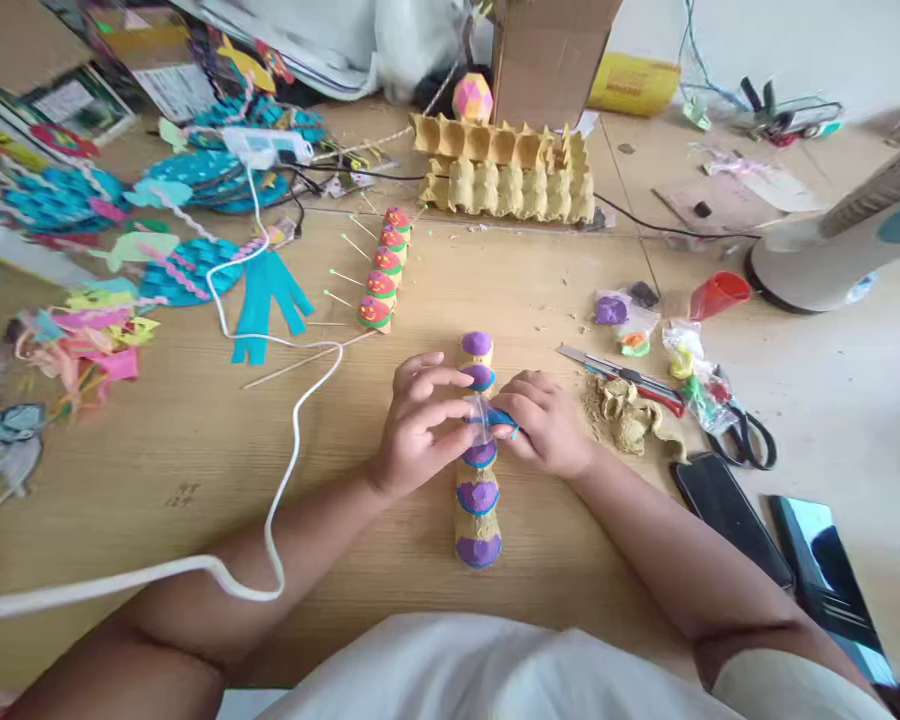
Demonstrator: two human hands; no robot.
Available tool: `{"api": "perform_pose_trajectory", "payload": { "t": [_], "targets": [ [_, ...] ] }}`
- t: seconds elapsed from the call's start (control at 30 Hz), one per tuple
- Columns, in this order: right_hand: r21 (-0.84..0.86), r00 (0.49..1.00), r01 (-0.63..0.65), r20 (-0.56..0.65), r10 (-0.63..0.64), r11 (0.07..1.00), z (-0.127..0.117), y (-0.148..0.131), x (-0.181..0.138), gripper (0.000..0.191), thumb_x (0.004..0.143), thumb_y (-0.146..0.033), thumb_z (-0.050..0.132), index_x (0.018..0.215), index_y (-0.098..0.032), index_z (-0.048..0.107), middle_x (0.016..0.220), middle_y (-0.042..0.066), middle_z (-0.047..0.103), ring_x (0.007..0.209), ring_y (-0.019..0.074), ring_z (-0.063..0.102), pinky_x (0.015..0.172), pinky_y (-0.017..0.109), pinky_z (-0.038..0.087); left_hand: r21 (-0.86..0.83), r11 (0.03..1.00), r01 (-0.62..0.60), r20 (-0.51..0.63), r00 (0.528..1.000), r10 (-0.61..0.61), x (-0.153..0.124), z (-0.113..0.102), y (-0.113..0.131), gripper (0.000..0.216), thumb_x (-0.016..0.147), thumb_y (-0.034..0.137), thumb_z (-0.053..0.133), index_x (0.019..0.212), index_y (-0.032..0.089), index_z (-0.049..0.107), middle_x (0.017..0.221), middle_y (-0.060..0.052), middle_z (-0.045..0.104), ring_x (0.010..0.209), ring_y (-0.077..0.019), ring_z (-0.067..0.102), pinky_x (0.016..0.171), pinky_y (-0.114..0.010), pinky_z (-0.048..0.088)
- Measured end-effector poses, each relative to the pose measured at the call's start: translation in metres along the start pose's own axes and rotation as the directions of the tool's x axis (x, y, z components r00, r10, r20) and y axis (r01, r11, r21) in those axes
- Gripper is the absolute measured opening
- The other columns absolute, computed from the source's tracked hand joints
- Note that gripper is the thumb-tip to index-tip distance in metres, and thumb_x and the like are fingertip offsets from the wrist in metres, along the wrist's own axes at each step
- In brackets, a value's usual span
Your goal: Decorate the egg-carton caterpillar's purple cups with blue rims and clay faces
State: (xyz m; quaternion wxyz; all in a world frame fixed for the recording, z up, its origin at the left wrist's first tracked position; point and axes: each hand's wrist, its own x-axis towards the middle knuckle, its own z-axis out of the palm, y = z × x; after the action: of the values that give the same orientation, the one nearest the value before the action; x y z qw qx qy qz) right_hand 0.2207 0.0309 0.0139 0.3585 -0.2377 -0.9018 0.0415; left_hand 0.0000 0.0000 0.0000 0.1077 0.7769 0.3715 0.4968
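Note:
An egg-carton strip (478, 500) lies lengthwise in front of me, its bumps capped with purple clay and several edged in blue. Above its middle, a small clear plastic bag (481, 420) with blue clay (501, 418) is between my hands. My left hand (427, 425) pinches the bag's left side with thumb and fingertips, the upper fingers spread. Closed around the blue clay end is my right hand (546, 425), fingers curled. The hands hide part of the strip.
A finished red-and-green caterpillar strip (384, 270) lies ahead, near egg cartons (521, 190). At right are a utility knife (622, 375), carton scraps (630, 415), scissors (746, 435), clay packets (634, 325) and phones (731, 515). A white cord (295, 440) crosses the left side.

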Motion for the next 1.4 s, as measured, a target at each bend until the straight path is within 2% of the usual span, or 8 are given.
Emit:
{"api": "perform_pose_trajectory", "payload": {
  "t": [0.4, 0.53, 0.63, 0.8, 1.03, 1.13, 1.3, 1.4],
  "targets": [
    [0.041, 0.973, -0.221, -0.066, 0.223, 0.974, 0.001, 0.002, -0.002, 0.033, 0.109, -0.043, 0.041, 0.100, -0.019, 0.063, 0.083, 0.008, 0.068, 0.076, 0.0230, 0.057, 0.072, 0.038, 0.044, -0.204, 0.963, 0.178, -0.034, 0.981, -0.189, -0.001, 0.002, -0.006, 0.001, 0.093, 0.025, 0.072, 0.092, 0.025, 0.072, 0.119, -0.005, 0.069, 0.136, -0.0260, 0.052, 0.121, -0.052, 0.040],
    [0.071, 0.926, -0.341, -0.144, 0.348, 0.937, 0.002, 0.007, -0.005, 0.030, 0.109, -0.039, 0.041, 0.100, -0.020, 0.062, 0.082, 0.007, 0.065, 0.076, 0.0225, 0.056, 0.072, 0.038, 0.044, -0.361, 0.885, 0.293, -0.135, 0.923, -0.360, -0.006, 0.007, -0.012, 0.015, 0.096, 0.033, 0.070, 0.108, 0.024, 0.072, 0.123, -0.007, 0.067, 0.133, -0.0237, 0.057, 0.122, -0.048, 0.042],
    [0.057, 0.935, -0.325, -0.132, 0.330, 0.944, 0.001, 0.007, -0.004, 0.029, 0.109, -0.039, 0.042, 0.106, -0.019, 0.063, 0.086, 0.008, 0.067, 0.079, 0.0234, 0.058, 0.074, 0.039, 0.046, -0.440, 0.845, 0.306, -0.128, 0.909, -0.396, -0.009, 0.010, -0.012, 0.040, 0.095, 0.037, 0.071, 0.133, 0.026, 0.063, 0.135, -0.010, 0.063, 0.133, -0.0234, 0.058, 0.120, -0.044, 0.043],
    [-0.047, 0.971, -0.229, -0.078, 0.225, 0.972, 0.000, 0.002, -0.001, 0.030, 0.106, -0.037, 0.051, 0.124, -0.017, 0.064, 0.099, 0.011, 0.071, 0.091, 0.0258, 0.063, 0.080, 0.041, 0.049, -0.429, 0.856, 0.288, 0.003, 0.948, -0.318, -0.009, 0.011, -0.006, 0.077, 0.088, 0.043, 0.081, 0.153, 0.025, 0.042, 0.124, -0.010, 0.071, 0.119, -0.0229, 0.067, 0.106, -0.039, 0.049],
    [-0.154, 0.994, -0.110, -0.045, 0.104, 0.982, -0.001, 0.000, -0.002, 0.036, 0.101, -0.029, 0.059, 0.137, -0.020, 0.060, 0.106, 0.012, 0.072, 0.096, 0.0263, 0.063, 0.080, 0.041, 0.047, -0.361, 0.889, 0.280, -0.051, 0.946, -0.319, -0.008, 0.016, -0.004, 0.060, 0.093, 0.020, 0.076, 0.144, 0.025, 0.046, 0.092, 0.002, 0.073, 0.089, -0.0124, 0.071, 0.090, -0.029, 0.054],
    [-0.143, 0.993, -0.107, -0.060, 0.099, 0.984, -0.002, -0.001, 0.000, 0.033, 0.101, -0.029, 0.060, 0.133, -0.022, 0.062, 0.106, 0.011, 0.073, 0.096, 0.0258, 0.064, 0.080, 0.041, 0.047, -0.362, 0.894, 0.262, -0.079, 0.948, -0.310, -0.009, 0.016, -0.004, 0.057, 0.093, 0.016, 0.074, 0.141, 0.026, 0.047, 0.091, 0.003, 0.071, 0.089, -0.0118, 0.071, 0.099, -0.032, 0.055],
    [0.006, 0.988, -0.133, -0.073, 0.133, 0.991, -0.005, -0.005, 0.002, 0.038, 0.092, -0.054, 0.072, 0.113, -0.022, 0.066, 0.107, 0.011, 0.076, 0.101, 0.0279, 0.067, 0.084, 0.042, 0.048, -0.313, 0.936, 0.164, -0.057, 0.980, -0.191, -0.014, 0.016, -0.005, 0.056, 0.093, 0.012, 0.071, 0.142, 0.025, 0.048, 0.105, -0.003, 0.073, 0.095, -0.0145, 0.074, 0.098, -0.034, 0.058],
    [0.099, 0.983, -0.166, -0.065, 0.172, 0.981, -0.004, -0.008, 0.003, 0.034, 0.094, -0.050, 0.069, 0.111, -0.021, 0.066, 0.100, 0.009, 0.077, 0.094, 0.0258, 0.070, 0.080, 0.041, 0.047, -0.263, 0.961, 0.088, -0.028, 0.995, -0.098, -0.016, 0.016, -0.006, 0.059, 0.091, 0.011, 0.073, 0.143, 0.025, 0.049, 0.110, -0.006, 0.075, 0.096, -0.0162, 0.076, 0.097, -0.034, 0.060]
  ]
}}
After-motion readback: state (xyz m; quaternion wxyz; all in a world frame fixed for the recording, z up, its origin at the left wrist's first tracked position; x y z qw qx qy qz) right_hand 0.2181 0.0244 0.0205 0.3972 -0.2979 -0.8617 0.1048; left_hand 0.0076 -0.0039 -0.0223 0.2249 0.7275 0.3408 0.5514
